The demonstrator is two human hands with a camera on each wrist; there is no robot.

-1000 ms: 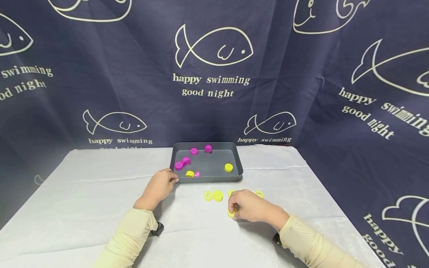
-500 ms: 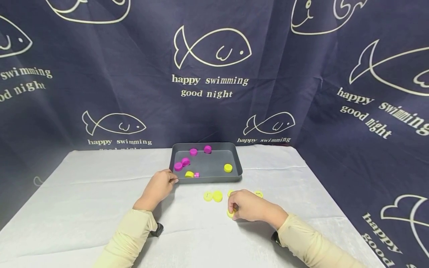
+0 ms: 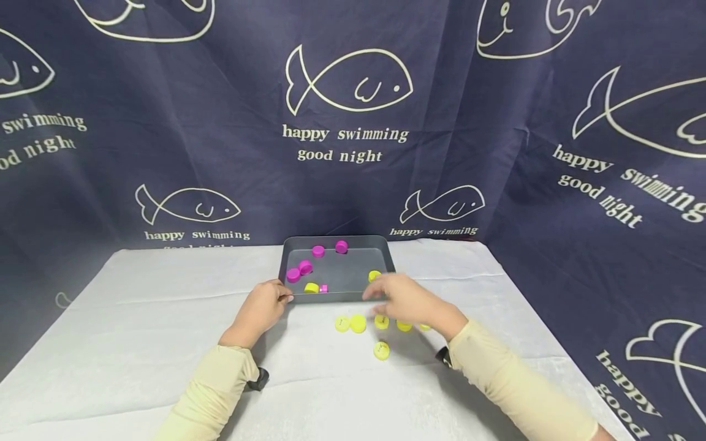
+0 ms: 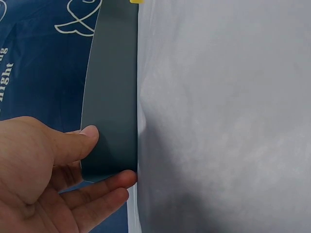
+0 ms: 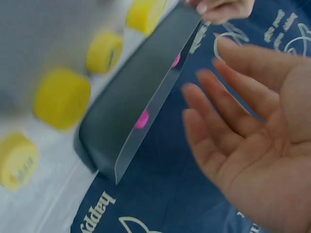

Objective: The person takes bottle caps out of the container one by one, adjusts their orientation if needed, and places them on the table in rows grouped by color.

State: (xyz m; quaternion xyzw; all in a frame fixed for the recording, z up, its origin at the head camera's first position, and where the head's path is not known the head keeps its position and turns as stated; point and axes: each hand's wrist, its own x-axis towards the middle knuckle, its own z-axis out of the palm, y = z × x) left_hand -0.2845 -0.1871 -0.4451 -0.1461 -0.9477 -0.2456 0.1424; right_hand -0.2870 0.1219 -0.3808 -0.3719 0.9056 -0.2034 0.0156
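A dark grey tray (image 3: pixel 342 296) holds several magenta caps (image 3: pixel 318 251) and two yellow ones, one of them (image 3: pixel 311 287) by its front wall. My left hand (image 3: pixel 261 311) grips the tray's front left corner; the left wrist view shows the thumb (image 4: pixel 89 138) on the rim. Over the tray's front right edge hovers my right hand (image 3: pixel 410 301), blurred, partly covering the other yellow cap (image 3: pixel 374 276). In the right wrist view that hand (image 5: pixel 257 121) has loosely bent fingers with nothing between them. A single yellow cap (image 3: pixel 381 350) lies on the cloth nearest me.
Several yellow caps stand in a row on the white cloth (image 3: pixel 309 380) before the tray, among them one at the left (image 3: pixel 342 323) and one further right (image 3: pixel 404 325). A dark blue curtain (image 3: pixel 248 147) with fish drawings hangs behind the table.
My right hand has let go of the nearest yellow cap, leaving it on the cloth, and moved forward to the tray's front right side. The left hand stays at the tray corner.
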